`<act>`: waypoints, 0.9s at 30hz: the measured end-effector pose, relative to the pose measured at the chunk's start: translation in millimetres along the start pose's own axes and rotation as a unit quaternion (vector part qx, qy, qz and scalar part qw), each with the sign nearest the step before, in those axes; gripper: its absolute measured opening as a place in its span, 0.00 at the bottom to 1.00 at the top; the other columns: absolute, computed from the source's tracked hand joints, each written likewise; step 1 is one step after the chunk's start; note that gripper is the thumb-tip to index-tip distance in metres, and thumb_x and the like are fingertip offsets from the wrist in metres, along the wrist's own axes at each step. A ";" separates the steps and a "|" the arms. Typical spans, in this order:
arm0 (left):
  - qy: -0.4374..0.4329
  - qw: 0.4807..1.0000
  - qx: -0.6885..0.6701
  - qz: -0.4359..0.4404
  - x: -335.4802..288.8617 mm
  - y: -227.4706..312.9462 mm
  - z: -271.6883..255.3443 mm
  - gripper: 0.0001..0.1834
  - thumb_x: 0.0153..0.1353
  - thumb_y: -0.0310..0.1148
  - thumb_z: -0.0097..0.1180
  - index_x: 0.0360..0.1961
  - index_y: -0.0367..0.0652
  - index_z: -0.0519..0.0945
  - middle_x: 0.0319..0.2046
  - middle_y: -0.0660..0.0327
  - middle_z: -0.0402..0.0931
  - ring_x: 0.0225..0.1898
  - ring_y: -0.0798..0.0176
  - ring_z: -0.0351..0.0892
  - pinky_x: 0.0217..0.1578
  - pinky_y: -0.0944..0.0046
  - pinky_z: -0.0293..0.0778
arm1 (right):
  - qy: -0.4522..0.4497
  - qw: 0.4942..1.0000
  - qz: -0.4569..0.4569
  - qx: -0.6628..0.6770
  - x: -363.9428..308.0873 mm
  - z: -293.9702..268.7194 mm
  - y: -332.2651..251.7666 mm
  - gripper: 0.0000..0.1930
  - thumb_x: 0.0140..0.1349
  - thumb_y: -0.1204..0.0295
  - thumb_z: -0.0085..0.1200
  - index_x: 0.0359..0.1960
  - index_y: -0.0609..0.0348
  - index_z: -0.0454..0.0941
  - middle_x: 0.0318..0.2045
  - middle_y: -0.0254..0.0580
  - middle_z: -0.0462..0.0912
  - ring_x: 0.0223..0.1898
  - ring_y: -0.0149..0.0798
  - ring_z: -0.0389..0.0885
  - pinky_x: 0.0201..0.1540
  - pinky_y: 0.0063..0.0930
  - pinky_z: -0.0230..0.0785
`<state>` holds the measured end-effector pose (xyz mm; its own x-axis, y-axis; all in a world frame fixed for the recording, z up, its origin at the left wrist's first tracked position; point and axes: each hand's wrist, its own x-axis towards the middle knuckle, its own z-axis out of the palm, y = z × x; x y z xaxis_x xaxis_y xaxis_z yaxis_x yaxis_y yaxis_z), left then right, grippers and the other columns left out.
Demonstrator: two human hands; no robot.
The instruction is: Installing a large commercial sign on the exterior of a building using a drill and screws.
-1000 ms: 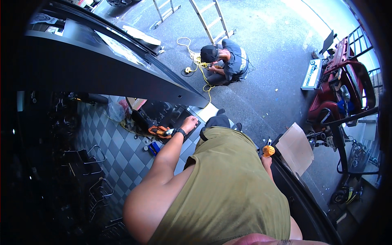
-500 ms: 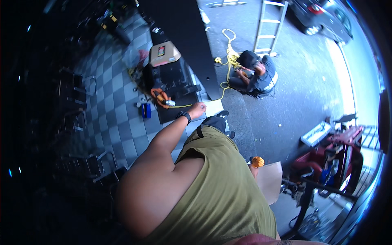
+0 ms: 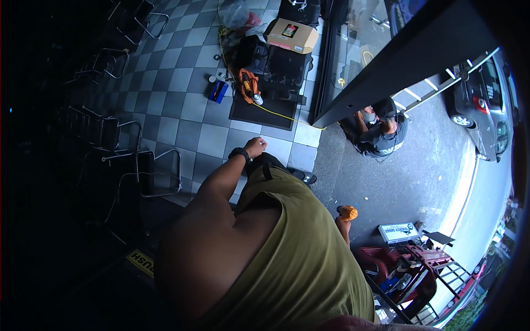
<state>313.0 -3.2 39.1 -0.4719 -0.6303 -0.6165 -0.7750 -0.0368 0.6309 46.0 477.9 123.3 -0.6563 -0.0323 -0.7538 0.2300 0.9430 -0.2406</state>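
In front of my body, above the tiled floor, my left hand (image 3: 255, 147) has its fingers curled in, a dark watch (image 3: 239, 153) on its wrist. A small pale spot shows at the fingertips; what it is, I cannot make out. Out to the right, my right hand (image 3: 343, 225) grips an orange power drill (image 3: 348, 213), seen from above and partly hidden by the hand. Past my left hand lie a dark mat (image 3: 262, 114), an orange tool or cord bundle (image 3: 248, 84), a spray can (image 3: 257, 99) and a blue box (image 3: 218, 92).
A cardboard box (image 3: 292, 36) rests on a black seat. A dark door frame (image 3: 386, 71) divides the tiles from the pavement, where a person (image 3: 386, 132) crouches near a ladder (image 3: 422, 91). A yellow cord (image 3: 292, 118) crosses the threshold. Metal-framed chairs (image 3: 176, 171) stand left; a red vehicle frame (image 3: 408, 270) stands right.
My view has turned, so the crouching person, car and ladder now appear farther right and the chairs show more. My left hand has drawn slightly back; the right still holds the drill.
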 end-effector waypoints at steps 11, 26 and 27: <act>-0.046 0.966 -0.249 -0.055 -57.6 -90.8 -134.8 0.14 0.72 0.41 0.53 0.50 0.43 0.79 0.42 0.63 0.83 0.32 0.69 0.80 0.34 0.68 0.76 | 0.052 0.996 -0.043 -0.056 -38.9 118.0 -86.8 0.17 0.53 0.61 0.61 0.38 0.62 0.83 0.29 0.48 0.87 0.34 0.48 0.87 0.41 0.42 0.79; 0.053 0.869 -0.487 -0.065 -47.9 -128.8 -318.9 0.19 0.73 0.45 0.52 0.56 0.45 0.76 0.45 0.61 0.84 0.36 0.69 0.81 0.38 0.69 0.73 | 0.064 0.967 -0.156 -0.192 -90.6 226.3 -345.0 0.21 0.53 0.63 0.60 0.50 0.51 0.80 0.44 0.54 0.86 0.49 0.60 0.84 0.48 0.51 0.75; 0.046 0.870 -0.487 -0.060 -43.0 -125.2 -326.4 0.20 0.73 0.46 0.52 0.57 0.45 0.75 0.46 0.60 0.83 0.38 0.69 0.81 0.40 0.69 0.73 | 0.066 0.961 -0.199 -0.179 -98.6 235.9 -377.2 0.20 0.55 0.62 0.60 0.50 0.51 0.79 0.44 0.55 0.86 0.49 0.60 0.84 0.49 0.51 0.75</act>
<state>567.5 -224.6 140.3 -0.3420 -0.6339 -0.6936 -0.0719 -0.7183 0.6920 193.5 47.3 144.1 -0.7316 -0.3950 -0.5556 -0.3059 0.9186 -0.2503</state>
